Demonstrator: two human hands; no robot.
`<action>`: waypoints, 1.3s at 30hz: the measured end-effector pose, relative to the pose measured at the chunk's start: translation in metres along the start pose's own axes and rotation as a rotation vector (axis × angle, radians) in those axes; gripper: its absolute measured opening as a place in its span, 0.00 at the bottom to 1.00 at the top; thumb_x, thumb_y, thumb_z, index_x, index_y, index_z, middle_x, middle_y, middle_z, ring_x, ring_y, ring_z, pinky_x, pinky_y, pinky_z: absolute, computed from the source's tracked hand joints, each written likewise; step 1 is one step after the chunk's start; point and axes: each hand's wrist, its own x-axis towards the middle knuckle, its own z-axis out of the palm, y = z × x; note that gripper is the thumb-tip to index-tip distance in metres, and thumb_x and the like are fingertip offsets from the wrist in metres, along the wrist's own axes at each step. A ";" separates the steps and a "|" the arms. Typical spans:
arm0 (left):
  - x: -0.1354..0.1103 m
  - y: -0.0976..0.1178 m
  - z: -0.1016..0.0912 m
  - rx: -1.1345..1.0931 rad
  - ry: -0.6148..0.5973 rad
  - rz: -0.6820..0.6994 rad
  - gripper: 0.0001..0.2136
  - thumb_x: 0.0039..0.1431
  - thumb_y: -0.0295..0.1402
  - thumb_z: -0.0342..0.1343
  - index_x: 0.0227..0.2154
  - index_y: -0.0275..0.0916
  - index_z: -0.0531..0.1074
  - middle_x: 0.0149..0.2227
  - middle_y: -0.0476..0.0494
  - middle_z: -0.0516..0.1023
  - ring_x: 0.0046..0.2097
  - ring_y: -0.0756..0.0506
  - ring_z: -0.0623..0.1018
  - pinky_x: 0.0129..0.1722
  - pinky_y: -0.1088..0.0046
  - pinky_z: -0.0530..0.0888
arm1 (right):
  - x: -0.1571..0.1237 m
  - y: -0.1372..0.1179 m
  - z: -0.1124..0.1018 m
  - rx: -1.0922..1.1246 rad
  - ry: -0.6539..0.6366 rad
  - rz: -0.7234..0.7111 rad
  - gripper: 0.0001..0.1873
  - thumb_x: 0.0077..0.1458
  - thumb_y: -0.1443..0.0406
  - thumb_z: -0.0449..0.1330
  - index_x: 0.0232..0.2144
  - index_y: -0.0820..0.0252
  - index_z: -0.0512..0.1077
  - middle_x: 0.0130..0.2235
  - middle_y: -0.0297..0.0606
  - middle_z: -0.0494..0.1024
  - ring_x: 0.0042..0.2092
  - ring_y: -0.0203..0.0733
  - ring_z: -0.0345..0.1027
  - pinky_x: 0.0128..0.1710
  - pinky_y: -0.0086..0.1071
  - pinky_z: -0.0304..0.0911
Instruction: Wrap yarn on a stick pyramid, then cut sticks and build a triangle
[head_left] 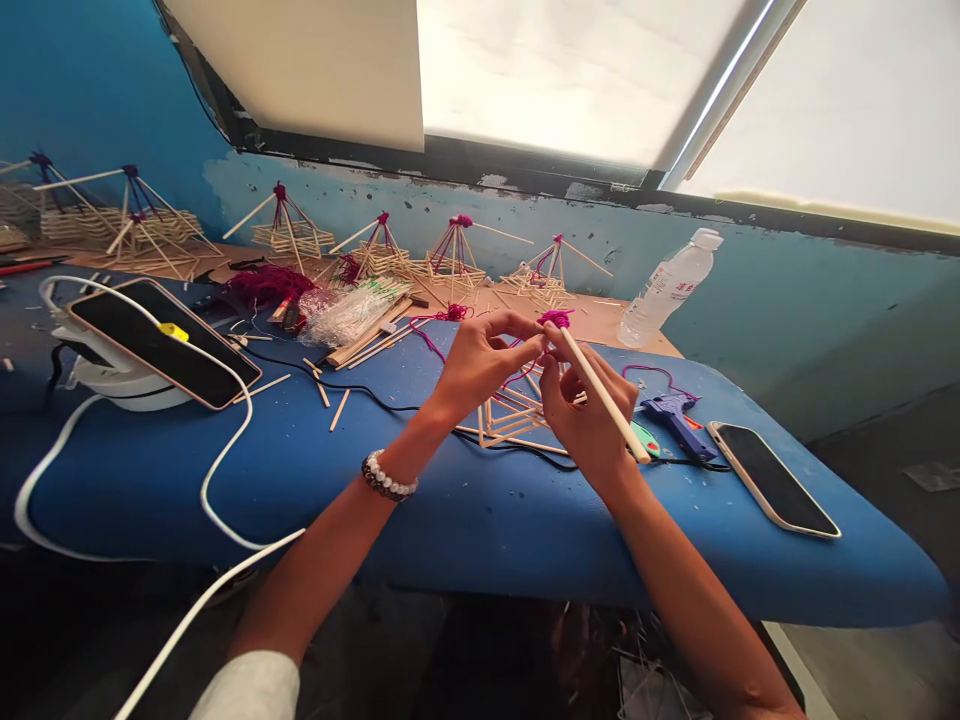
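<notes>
Yarn (555,318) sits pinched between the left hand (484,360) fingertips at the tip of a stick (604,395), and the right hand (581,415) is closed around that stick. Below them the frame (506,418) lies mid-table (465,520), well back from the near edge, with bare blue in front. A glue gun (679,415) and a phone (772,478) lie to the right, the phone close to the edge. The hands hide much of the frame, and the yarn's knot cannot be made out.

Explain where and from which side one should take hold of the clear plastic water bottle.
Take the clear plastic water bottle around its middle, coming from the near side: it leans tilted, white cap up, against the blue wall, which blocks its far side.
</notes>
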 end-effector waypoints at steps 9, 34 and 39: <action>0.000 -0.004 0.000 -0.144 -0.016 -0.027 0.12 0.51 0.40 0.71 0.34 0.36 0.81 0.34 0.44 0.83 0.32 0.52 0.77 0.30 0.77 0.72 | -0.003 -0.008 0.001 -0.078 0.088 0.004 0.17 0.64 0.69 0.58 0.53 0.57 0.77 0.37 0.36 0.86 0.20 0.31 0.68 0.25 0.27 0.66; -0.001 0.000 0.004 -0.019 0.109 0.080 0.12 0.56 0.33 0.68 0.39 0.41 0.71 0.39 0.48 0.81 0.30 0.54 0.75 0.27 0.77 0.70 | -0.001 -0.010 -0.002 -0.158 0.091 0.003 0.17 0.65 0.68 0.57 0.52 0.55 0.80 0.35 0.37 0.86 0.21 0.34 0.70 0.27 0.29 0.61; -0.004 0.005 0.005 0.094 0.118 0.187 0.15 0.60 0.31 0.65 0.44 0.44 0.65 0.38 0.50 0.79 0.30 0.54 0.74 0.23 0.77 0.63 | -0.003 -0.006 0.002 -0.245 0.070 0.038 0.16 0.67 0.63 0.57 0.50 0.57 0.81 0.25 0.35 0.82 0.22 0.36 0.72 0.25 0.30 0.57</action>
